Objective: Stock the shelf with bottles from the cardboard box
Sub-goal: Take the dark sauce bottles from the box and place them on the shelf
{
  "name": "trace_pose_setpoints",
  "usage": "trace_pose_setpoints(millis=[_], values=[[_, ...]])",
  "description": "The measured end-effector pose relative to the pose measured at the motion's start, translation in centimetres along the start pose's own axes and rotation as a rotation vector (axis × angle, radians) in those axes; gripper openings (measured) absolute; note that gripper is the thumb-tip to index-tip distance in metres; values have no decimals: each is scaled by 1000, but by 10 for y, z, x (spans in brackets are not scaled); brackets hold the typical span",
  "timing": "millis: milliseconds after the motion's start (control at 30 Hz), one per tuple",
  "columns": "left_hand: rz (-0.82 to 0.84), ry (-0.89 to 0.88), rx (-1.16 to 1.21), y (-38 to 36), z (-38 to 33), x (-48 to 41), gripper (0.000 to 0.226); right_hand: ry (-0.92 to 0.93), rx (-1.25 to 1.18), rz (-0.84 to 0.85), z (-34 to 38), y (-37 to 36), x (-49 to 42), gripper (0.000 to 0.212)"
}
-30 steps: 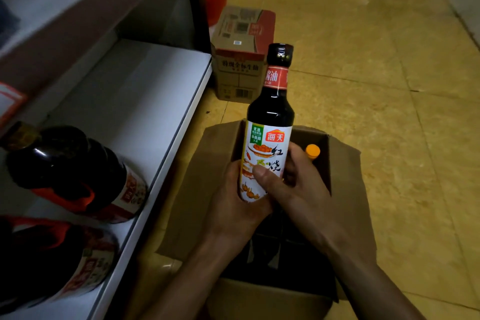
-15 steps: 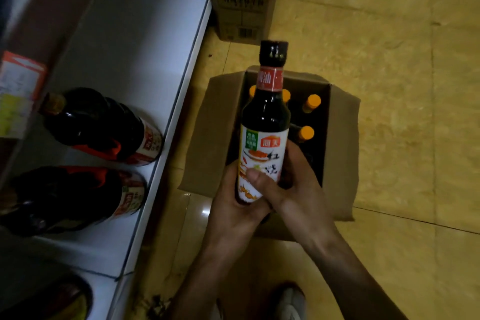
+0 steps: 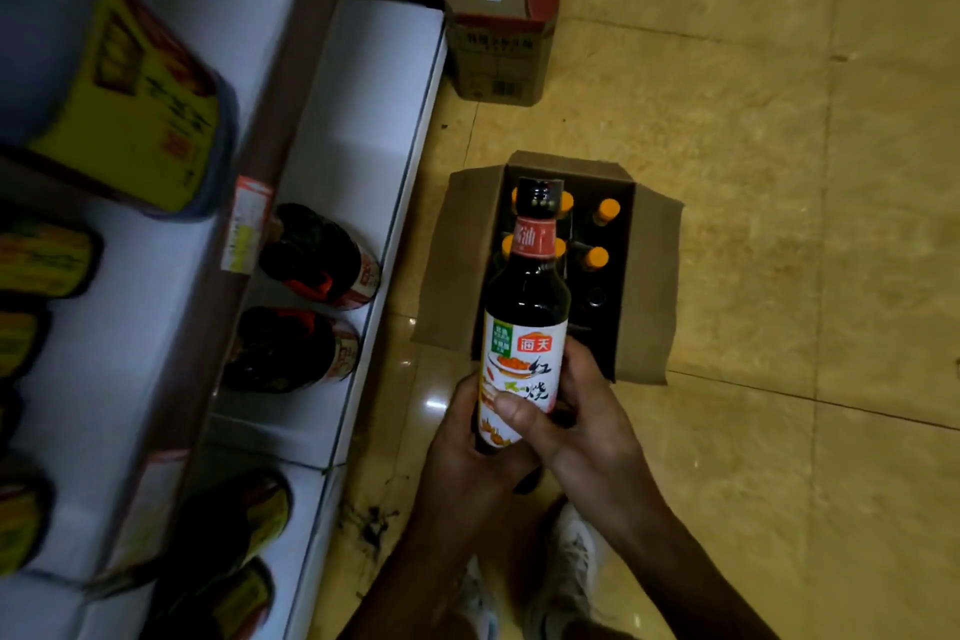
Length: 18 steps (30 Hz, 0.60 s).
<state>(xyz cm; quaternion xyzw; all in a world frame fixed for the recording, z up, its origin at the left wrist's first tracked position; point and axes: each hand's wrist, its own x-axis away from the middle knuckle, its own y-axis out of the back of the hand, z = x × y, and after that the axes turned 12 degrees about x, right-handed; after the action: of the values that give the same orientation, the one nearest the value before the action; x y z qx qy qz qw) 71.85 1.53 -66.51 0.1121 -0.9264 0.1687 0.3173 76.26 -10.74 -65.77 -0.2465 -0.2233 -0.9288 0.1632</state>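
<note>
soy sauce bottle (image 3: 524,307) is out of the box, held upright in the air in both hands, black cap at top, red neck band, white and orange label facing the camera. left hand (image 3: 467,437) grip: fingers curled round the lower body from the left, palm under the base area. right hand (image 3: 587,426) grip: thumb pressed across the front of the label, other fingers wrapped behind the right side. both grips closed tight on the same bottle, hands touching each other below the label.

cardboard box (image 3: 452,265) sits open on the floor (image 3: 753,172), flaps folded outward, just beside the shelf edge. in view the held bottle overlaps the box's near-left part. orange-capped bottles (image 3: 607,211) stand upright inside, some caps partly hidden behind the held bottle's neck; exact count cannot be told.

bottom shelf (image 3: 363,120) is white, at left of the box. far dark bottle (image 3: 311,255) and near dark bottle (image 3: 291,348) stand on it side by side near its front edge, both with red and white labels. upper shelf (image 3: 156,327) above it carries yellow-labelled packs (image 3: 135,83), blurred. price tag (image 3: 244,224) is stuck on the upper shelf's front edge.

closed carton (image 3: 498,16) stands on the floor beyond the open box, next to the shelf end. a shoe (image 3: 571,551) shows below the hands.
</note>
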Motion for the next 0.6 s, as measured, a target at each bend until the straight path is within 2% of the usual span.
trace_pose_setpoints(millis=[233, 600], values=[[-19, -27, -54, -31, -90, 95, 42, 44, 13, 0, 93, 42, 77, 67], [18, -149, -127, -99, -204, 211, 49, 135, -1, -39, 214, 125, 183, 61]])
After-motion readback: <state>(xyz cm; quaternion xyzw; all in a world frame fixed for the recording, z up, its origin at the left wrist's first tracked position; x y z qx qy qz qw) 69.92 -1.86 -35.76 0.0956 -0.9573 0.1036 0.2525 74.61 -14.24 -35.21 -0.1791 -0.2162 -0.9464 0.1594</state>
